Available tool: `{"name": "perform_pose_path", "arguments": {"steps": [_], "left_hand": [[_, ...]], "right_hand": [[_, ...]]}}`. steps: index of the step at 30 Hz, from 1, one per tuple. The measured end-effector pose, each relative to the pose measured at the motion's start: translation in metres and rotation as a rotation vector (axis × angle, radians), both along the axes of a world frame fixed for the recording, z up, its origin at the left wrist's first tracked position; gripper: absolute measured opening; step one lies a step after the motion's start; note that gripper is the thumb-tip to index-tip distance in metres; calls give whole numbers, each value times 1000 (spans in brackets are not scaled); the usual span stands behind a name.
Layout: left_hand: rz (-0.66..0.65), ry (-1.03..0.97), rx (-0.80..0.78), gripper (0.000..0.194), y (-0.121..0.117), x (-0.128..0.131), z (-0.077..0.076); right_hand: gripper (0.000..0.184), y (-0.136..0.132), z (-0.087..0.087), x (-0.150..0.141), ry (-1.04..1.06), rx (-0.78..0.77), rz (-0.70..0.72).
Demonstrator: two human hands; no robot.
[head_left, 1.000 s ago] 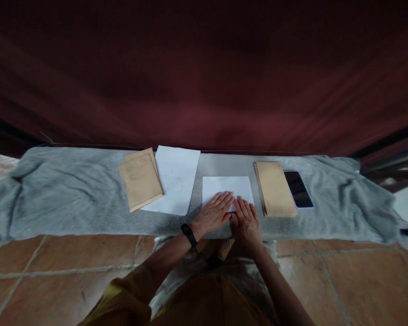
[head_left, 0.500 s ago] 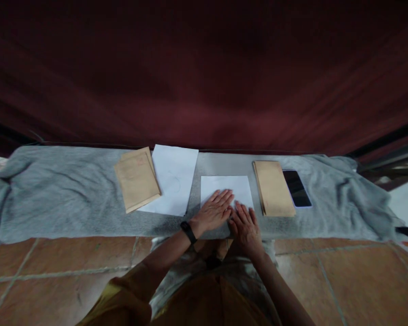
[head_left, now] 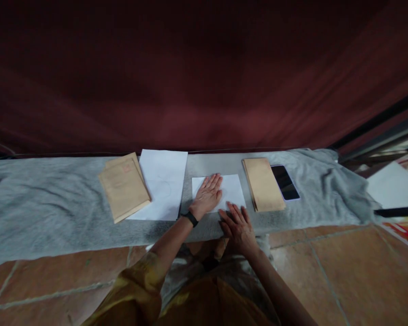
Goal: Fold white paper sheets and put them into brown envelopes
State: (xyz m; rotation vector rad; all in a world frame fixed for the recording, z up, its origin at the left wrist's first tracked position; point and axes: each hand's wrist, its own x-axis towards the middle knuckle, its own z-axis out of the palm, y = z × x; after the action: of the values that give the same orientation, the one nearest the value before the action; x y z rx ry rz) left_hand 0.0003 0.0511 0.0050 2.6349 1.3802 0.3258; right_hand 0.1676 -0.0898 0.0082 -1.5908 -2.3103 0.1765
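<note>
A white sheet of paper [head_left: 231, 188], which looks folded, lies flat in front of me on the grey cloth. My left hand [head_left: 208, 194] rests flat on its left half, fingers stretched out and pointing away from me; a black band is on that wrist. At the sheet's near right edge, my right hand [head_left: 238, 226] lies with its fingers spread, the fingertips touching the paper. Neither hand grips anything. Left of the sheet is a larger stack of white paper [head_left: 163, 181], partly covered by brown envelopes [head_left: 124, 188].
More brown envelopes [head_left: 263, 184] lie right of the sheet, beside a dark-screened phone [head_left: 285, 182]. Grey cloth [head_left: 54, 199] covers the narrow bench. A dark red curtain-like surface [head_left: 204, 90] rises behind it. Tiled floor [head_left: 353, 267] shows below.
My left hand has slid left and away from me across the sheet, apart from my right hand. My right hand has stayed near the close edge. The whole view has shifted slightly.
</note>
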Motion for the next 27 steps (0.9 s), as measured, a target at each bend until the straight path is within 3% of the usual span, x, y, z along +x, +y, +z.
{"name": "perform_pose_path", "arguments": {"steps": [7, 16, 22, 27], "left_hand": [[134, 22, 21, 58, 2, 3, -1], [-29, 30, 48, 55, -70, -15, 7], [-77, 49, 48, 56, -109, -26, 10], [-67, 48, 45, 57, -123, -27, 11]], "right_hand": [[47, 0, 1, -1, 6, -1, 5], [47, 13, -13, 8, 178, 57, -81], [50, 34, -15, 7, 60, 79, -292], [55, 53, -10, 3, 7, 90, -415]]}}
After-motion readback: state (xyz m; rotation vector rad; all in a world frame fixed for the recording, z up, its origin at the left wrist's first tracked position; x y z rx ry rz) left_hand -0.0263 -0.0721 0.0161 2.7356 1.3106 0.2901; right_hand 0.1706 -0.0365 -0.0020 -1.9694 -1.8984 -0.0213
